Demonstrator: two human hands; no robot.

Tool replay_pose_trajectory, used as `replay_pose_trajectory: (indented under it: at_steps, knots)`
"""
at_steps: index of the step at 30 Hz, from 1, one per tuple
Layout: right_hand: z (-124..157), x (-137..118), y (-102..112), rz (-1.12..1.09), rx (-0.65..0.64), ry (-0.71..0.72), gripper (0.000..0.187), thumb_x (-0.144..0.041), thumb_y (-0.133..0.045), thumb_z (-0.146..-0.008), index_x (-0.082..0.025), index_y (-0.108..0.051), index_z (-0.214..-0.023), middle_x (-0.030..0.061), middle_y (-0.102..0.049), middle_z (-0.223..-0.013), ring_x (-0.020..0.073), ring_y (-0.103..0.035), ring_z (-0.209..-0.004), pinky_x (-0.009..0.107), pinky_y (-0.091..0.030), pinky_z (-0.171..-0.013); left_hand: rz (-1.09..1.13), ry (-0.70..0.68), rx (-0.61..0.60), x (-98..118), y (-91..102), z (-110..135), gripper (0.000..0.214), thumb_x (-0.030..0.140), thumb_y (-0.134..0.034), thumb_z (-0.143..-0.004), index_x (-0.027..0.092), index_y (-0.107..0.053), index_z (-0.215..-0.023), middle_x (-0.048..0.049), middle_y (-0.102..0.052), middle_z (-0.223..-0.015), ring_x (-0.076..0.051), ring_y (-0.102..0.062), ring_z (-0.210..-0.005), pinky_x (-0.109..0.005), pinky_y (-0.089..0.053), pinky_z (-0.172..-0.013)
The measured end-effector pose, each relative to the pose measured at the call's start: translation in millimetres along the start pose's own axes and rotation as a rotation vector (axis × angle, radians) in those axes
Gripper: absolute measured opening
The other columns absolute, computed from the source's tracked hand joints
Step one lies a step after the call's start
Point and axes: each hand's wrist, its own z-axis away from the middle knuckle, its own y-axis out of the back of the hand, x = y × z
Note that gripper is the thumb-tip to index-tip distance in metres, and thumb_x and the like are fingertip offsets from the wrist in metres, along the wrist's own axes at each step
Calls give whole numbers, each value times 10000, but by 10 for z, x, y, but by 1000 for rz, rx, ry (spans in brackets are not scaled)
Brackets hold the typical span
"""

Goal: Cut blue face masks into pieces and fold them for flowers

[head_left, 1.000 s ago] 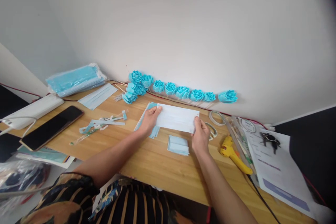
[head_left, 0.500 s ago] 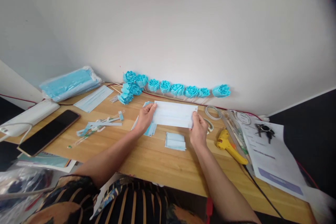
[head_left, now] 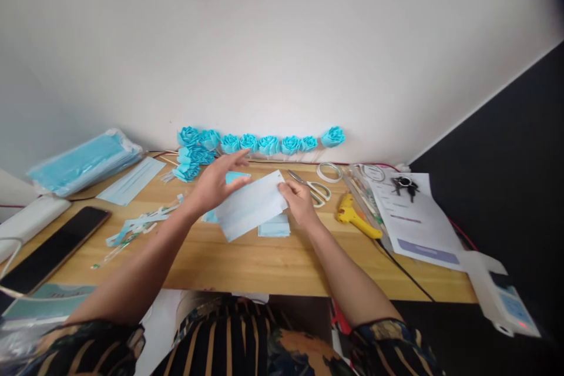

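Observation:
My right hand (head_left: 298, 202) pinches the right edge of a pale blue face mask sheet (head_left: 251, 211), which hangs tilted over the wooden desk (head_left: 247, 261). My left hand (head_left: 215, 183) hovers just above the sheet's left part with its fingers stretched out and apart, holding nothing. Under the sheet lie a small stack of folded blue pieces (head_left: 275, 228) and more blue pieces (head_left: 235, 177) behind my left hand. A row of blue mask roses (head_left: 258, 142) lines the wall behind.
Scissors (head_left: 314, 186), a tape ring (head_left: 329, 172) and a yellow glue gun (head_left: 355, 218) lie right of my hands, then papers (head_left: 414, 220) with keys (head_left: 403, 183). On the left are cut strips (head_left: 136, 224), a phone (head_left: 53, 249), a flat mask (head_left: 131, 180) and a mask pack (head_left: 83, 160).
My left hand has let go of the sheet's left edge and opened above it. The sheet now tilts, held only by my right hand. The view has swung to the right.

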Motion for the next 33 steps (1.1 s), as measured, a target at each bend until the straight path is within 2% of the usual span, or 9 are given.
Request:
replay_pose_trajectory:
  at_steps: [3,5,7,10,13,15,21,27,33]
  knots:
    - [18,-36,-8,17,-66,10,395,-545,-648,-847,-201,-586,-663,-40,-438,-582,111,-384,-555,247,-295,-509,115,208,-231,-8,-76,2,894,430,-877,-669,246,-556,-1483,-110,-771,-1143,-289,-713,-1029,-328,-531,-834]
    - [19,-51,-13,41,-70,25,379,-533,-644,-851,-202,-611,-670,-38,-451,-578,114,-394,-552,248,-297,-510,197,367,-352,-54,-142,12,898,405,-876,-665,245,-555,-1488,-88,-791,-969,-263,-729,-840,-287,-522,-690]
    - [12,-55,-18,71,-76,37,373,-533,-639,-851,-204,-631,-677,-36,-469,-574,120,-409,-552,250,-299,-510,235,417,-415,-125,-214,23,816,375,-887,-633,230,-642,-1398,-63,-779,-868,-255,-711,-775,-273,-505,-642]
    - [-3,-38,-17,90,-81,43,371,-542,-635,-850,-202,-648,-701,-34,-497,-589,123,-431,-565,250,-306,-517,324,394,-411,-252,-323,40,625,384,-901,-579,206,-766,-1163,-73,-779,-957,-279,-706,-899,-291,-531,-719]
    - [-15,0,-10,30,-58,61,396,-574,-626,-862,-204,-637,-722,-33,-517,-620,121,-457,-582,249,-338,-535,337,496,-404,-372,-414,72,487,488,-890,-573,159,-793,-918,-72,-764,-870,-231,-671,-754,-270,-490,-640]
    - [-17,34,-7,-45,-59,63,442,-611,-581,-895,-208,-609,-715,-33,-524,-617,122,-482,-560,256,-364,-534,356,567,-329,-438,-466,101,513,555,-891,-550,140,-774,-827,-53,-734,-761,-185,-614,-638,-251,-437,-580]
    - [-10,125,-17,-115,-142,-9,514,-689,-575,-877,-207,-567,-700,-19,-600,-596,112,-519,-505,257,-403,-522,481,621,-74,-533,-597,196,621,610,-916,-502,130,-738,-852,-35,-716,-725,-173,-598,-641,-265,-455,-622]
    - [-20,123,-22,-11,-125,-14,458,-622,-644,-829,-212,-566,-641,-27,-567,-557,117,-515,-491,252,-394,-482,493,603,-117,-472,-568,276,625,732,-813,-600,143,-700,-775,-35,-678,-682,-164,-560,-584,-263,-415,-553]
    - [-31,121,-22,31,-52,-20,435,-583,-636,-835,-210,-571,-621,-31,-569,-530,112,-510,-458,248,-388,-476,498,606,-130,-470,-587,280,640,686,-868,-530,142,-732,-840,-48,-718,-747,-183,-599,-635,-269,-445,-586]
